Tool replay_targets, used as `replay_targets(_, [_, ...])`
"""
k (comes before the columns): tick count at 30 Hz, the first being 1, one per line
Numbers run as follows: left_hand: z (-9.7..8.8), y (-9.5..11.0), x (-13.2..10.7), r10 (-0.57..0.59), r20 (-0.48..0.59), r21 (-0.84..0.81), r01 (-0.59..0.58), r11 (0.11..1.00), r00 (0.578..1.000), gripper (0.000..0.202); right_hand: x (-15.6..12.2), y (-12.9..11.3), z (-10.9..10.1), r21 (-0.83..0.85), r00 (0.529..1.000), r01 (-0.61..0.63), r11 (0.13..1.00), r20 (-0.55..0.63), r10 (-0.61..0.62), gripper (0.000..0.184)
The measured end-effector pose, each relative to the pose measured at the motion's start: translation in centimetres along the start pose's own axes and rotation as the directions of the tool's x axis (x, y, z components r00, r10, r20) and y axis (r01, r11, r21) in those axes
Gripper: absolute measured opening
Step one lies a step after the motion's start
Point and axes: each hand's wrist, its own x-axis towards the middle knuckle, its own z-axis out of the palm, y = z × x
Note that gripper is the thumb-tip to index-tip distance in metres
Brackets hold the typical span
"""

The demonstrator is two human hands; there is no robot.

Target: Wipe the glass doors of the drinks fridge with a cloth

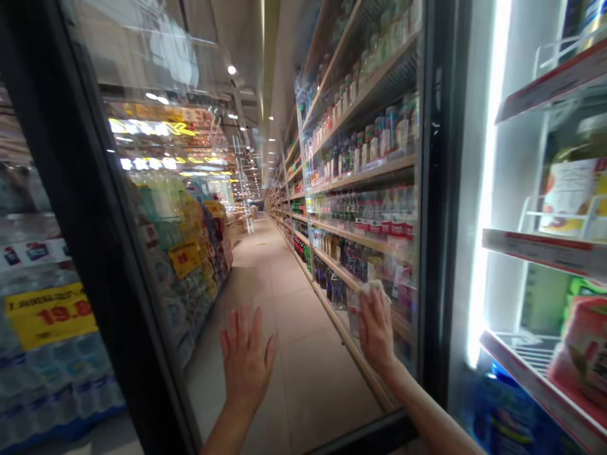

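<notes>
White cloth [372,289] sits bunched under the fingers of our right hand [377,332], and we grip it against the glass door [156,76] of a supermarket fridge. Our left hand [247,357] is open, palm flat and fingers spread, on the same pane, a little lower than the other and well apart from it. Both forearms rise from the bottom of the view. A black door frame [436,189] runs up the right side of the pane, and more of it crosses the bottom.

Just right of that frame, inside the fridge, white shelves with red edges [545,246] hold a labelled jar [571,196] and a pink package [585,344]. Left of the door's dark edge, plastic-wrapped bottled water [52,385] sits under a yellow price sign [47,315].

Through the glass, a tiled floor [303,354] runs away down a long aisle. Wooden shelves [365,177] packed with bottles line its right side, and a display of bright packets with yellow signs [184,259] stands along its left. Farther off, glowing shop signs [152,126] and round ceiling lights [231,69] shine overhead.
</notes>
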Motion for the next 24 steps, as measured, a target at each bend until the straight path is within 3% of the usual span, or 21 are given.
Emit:
replay_targets(2, [-0.1, 0.0, -0.2, 0.011, 0.013, 0.004, -0.011, 1.0, 1.0, 0.073, 0.0, 0.4, -0.3, -0.01, 0.997, 0.08, 0.997, 0.006, -0.08, 0.06])
replay_targets(5, [-0.1, 0.0, -0.7, 0.013, 0.027, 0.009, -0.014, 1.0, 1.0, 0.072, 0.6, 0.6, 0.0, -0.059, 0.966, -0.175, 0.983, -0.204, 0.16, 0.059])
replay_targets(7, [-0.1, 0.0, -1.2, 0.001, 0.035, 0.007, -0.002, 1.0, 0.999, 0.072, 0.9, -0.6, 0.5, -0.038, 0.959, -0.207, 0.978, -0.205, 0.195, 0.06])
replay_targets(9, [-0.2, -0.1, -1.7, 0.001, 0.037, -0.001, -0.001, 1.0, 0.999, 0.072, 1.1, -2.4, 1.1, 0.003, 0.999, -0.007, 1.0, -0.054, 0.007, 0.063])
replay_targets(11, [-0.2, -0.3, -2.0, 0.021, 0.048, -0.013, -0.021, 1.0, 0.999, 0.072, 1.7, -4.0, 1.4, 0.06, 0.975, 0.213, 0.975, 0.057, -0.217, 0.064])
replay_targets(12, [-0.3, -0.4, -2.1, 0.035, 0.054, -0.019, -0.034, 0.999, 0.998, 0.072, 2.2, -4.5, 1.6, 0.066, 0.972, 0.228, 0.972, 0.049, -0.231, 0.064])
replay_targets(15, [-0.4, -0.5, -2.4, 0.063, 0.075, -0.027, -0.061, 0.998, 0.995, 0.072, 4.1, -5.8, 1.9, 0.034, 0.987, -0.062, 0.997, -0.147, 0.066, 0.062])
replay_targets(16, [-0.5, -0.5, -2.5, 0.063, 0.077, -0.027, -0.061, 0.998, 0.995, 0.072, 4.5, -6.5, 2.0, 0.039, 0.975, -0.126, 0.991, -0.18, 0.131, 0.062])
replay_targets(17, [-0.5, -0.5, -2.6, 0.059, 0.08, -0.026, -0.057, 0.998, 0.995, 0.072, 4.5, -7.3, 2.1, 0.049, 0.976, -0.115, 0.992, -0.179, 0.122, 0.062])
replay_targets(19, [-0.6, -0.6, -2.8, 0.049, 0.088, -0.035, -0.046, 0.998, 0.995, 0.072, 3.8, -9.1, 2.4, 0.081, 0.991, 0.122, 0.989, -0.055, -0.118, 0.062])
replay_targets(21, [-0.9, -0.8, -3.3, 0.062, 0.101, -0.071, -0.055, 0.996, 0.993, 0.07, 2.8, -10.5, 2.6, 0.141, 0.919, 0.382, 0.913, 0.044, -0.391, 0.06])
replay_targets(22, [-1.1, -1.0, -3.5, 0.074, 0.105, -0.1, -0.064, 0.993, 0.992, 0.068, 2.5, -11.0, 2.7, 0.16, 0.892, 0.435, 0.886, 0.054, -0.448, 0.059])
replay_targets(23, [-1.4, -1.0, -3.7, 0.08, 0.105, -0.135, -0.065, 0.989, 0.991, 0.067, 2.4, -11.3, 2.8, 0.163, 0.899, 0.424, 0.891, 0.046, -0.436, 0.058])
replay_targets(24, [-1.7, -1.0, -3.8, 0.074, 0.095, -0.176, -0.056, 0.983, 0.993, 0.066, 2.4, -11.5, 2.9, 0.153, 0.934, 0.348, 0.925, 0.022, -0.356, 0.058])
